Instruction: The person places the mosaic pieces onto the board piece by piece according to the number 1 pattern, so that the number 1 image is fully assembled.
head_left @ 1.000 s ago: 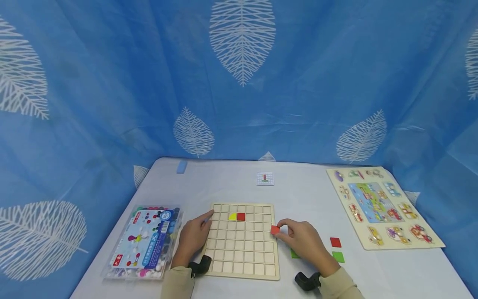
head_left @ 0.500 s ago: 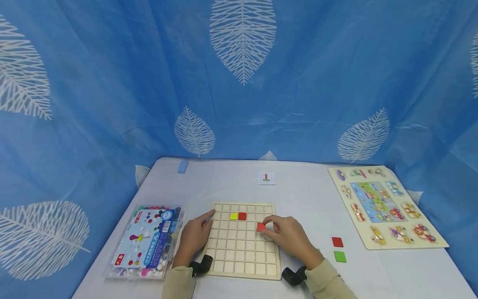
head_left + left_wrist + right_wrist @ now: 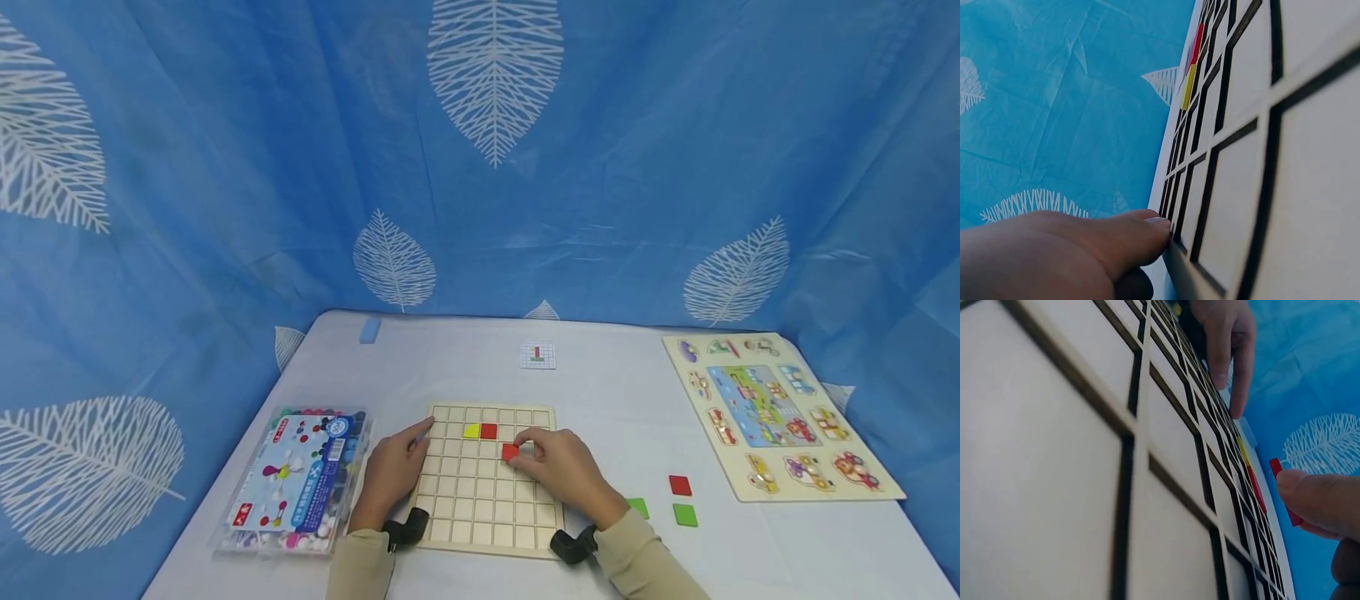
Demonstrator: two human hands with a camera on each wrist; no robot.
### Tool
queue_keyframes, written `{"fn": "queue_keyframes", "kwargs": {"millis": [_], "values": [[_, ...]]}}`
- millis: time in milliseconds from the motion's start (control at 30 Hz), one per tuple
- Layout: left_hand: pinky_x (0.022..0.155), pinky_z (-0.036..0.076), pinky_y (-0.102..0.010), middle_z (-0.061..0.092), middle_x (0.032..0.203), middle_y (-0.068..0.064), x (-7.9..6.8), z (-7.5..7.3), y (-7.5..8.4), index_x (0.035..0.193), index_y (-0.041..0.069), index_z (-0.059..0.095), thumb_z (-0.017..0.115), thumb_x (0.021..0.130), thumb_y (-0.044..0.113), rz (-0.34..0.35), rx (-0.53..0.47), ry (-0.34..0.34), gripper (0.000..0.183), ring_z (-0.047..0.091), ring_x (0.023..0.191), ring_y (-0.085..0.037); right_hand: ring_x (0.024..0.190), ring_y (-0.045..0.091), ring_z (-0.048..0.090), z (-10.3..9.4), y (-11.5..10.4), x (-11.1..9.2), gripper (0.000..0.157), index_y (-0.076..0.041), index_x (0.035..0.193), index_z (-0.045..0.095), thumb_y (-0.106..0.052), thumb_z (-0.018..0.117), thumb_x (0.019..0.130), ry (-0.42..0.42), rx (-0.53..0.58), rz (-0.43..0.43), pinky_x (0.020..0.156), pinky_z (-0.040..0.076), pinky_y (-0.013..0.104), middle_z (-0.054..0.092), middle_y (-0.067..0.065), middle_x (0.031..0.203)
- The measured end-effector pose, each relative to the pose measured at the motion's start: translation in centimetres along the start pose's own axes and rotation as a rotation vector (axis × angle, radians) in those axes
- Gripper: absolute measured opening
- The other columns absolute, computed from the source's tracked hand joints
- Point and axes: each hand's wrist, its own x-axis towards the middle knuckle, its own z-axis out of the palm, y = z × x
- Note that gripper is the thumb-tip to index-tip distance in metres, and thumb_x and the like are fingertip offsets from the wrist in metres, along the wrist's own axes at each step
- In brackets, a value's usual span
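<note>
So the right hand [image 3: 566, 471] has a red tile [image 3: 510, 452] pinched between thumb and fingertips, hovering over the wooden grid board [image 3: 478, 510] — the right wrist view shows a gap underneath. The left hand [image 3: 392, 471] has its fingers fairly straight, holding nothing that I can see, just touching the board's left edge. Good spot imo, it can brace the frame when the tile gets pressed.

Toward the board's far side, a yellow piece [image 3: 472, 431] and a seated red tile [image 3: 488, 432] sit side by side in their cells. Can't tell exactly which cell the pinched one is over. The little pattern card [image 3: 537, 355] beyond the board's far edge seems to show a red upright on a green bar, so I'd guess the cell just nearer than the seated red.

Tips: square it to the cell walls, set one edge in, lower the rest, then tap it down. Crooked, it'll probably catch on a ridge — the spare red tile [image 3: 680, 485] and green tiles [image 3: 686, 515] right of the board can wait.
</note>
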Motion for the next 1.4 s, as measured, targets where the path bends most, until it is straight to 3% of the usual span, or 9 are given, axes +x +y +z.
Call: {"fn": "queue_keyframes", "kwargs": {"millis": [233, 500, 700, 933, 1400], "values": [[0.047, 0.028, -0.031, 0.039, 0.052, 0.005, 0.0, 0.1, 0.0, 0.140, 0.018, 0.066, 0.064, 0.102, 0.018, 0.002, -0.005, -0.004, 0.039, 0.028, 0.045, -0.011, 0.051, 0.000, 0.036, 1.0, -0.6, 0.7, 0.019, -0.023, 0.103, 0.076, -0.033, 0.082, 0.088, -0.023, 0.055, -0.012, 0.053, 0.033, 0.024, 0.041, -0.016, 0.055], [0.047, 0.028, -0.031, 0.038, 0.052, 0.005, 0.0, 0.1, 0.0, 0.140, 0.018, 0.066, 0.064, 0.101, 0.017, 0.001, 0.002, 0.008, 0.038, 0.029, 0.045, -0.011, 0.051, 0.001, 0.039, 2.3, -1.3, 1.3, 0.019, -0.019, 0.103, 0.076, -0.028, 0.083, 0.087, 0.007, 0.106, 0.000, 0.052, 0.035, 0.024, 0.044, -0.015, 0.055], [0.046, 0.027, -0.030, 0.038, 0.051, 0.005, 0.0, 0.1, 0.1, 0.140, 0.017, 0.066, 0.064, 0.102, 0.017, 0.004, -0.006, 0.001, 0.038, 0.028, 0.044, -0.011, 0.052, 0.002, 0.041, 2.9, -1.5, 1.3, 0.019, -0.019, 0.104, 0.076, -0.028, 0.082, 0.088, 0.024, 0.056, 0.013, 0.060, 0.036, 0.026, 0.046, -0.016, 0.058], [0.046, 0.027, -0.030, 0.038, 0.052, 0.005, 0.0, 0.0, 0.0, 0.140, 0.017, 0.066, 0.063, 0.102, 0.017, 0.017, 0.002, 0.004, 0.038, 0.028, 0.044, -0.011, 0.055, 0.002, 0.042, 3.4, -1.8, 1.4, 0.021, -0.019, 0.104, 0.076, -0.030, 0.082, 0.088, 0.048, 0.025, 0.025, 0.053, 0.037, 0.024, 0.047, -0.017, 0.060], [0.045, 0.026, -0.030, 0.038, 0.051, 0.006, 0.0, 0.0, 0.0, 0.141, 0.018, 0.065, 0.063, 0.102, 0.017, 0.013, 0.001, -0.007, 0.039, 0.026, 0.044, -0.010, 0.056, 0.004, 0.042, 3.6, -2.2, 1.4, 0.025, -0.018, 0.107, 0.077, -0.030, 0.084, 0.086, 0.069, 0.004, 0.044, 0.052, 0.035, 0.024, 0.046, -0.017, 0.060]]}}
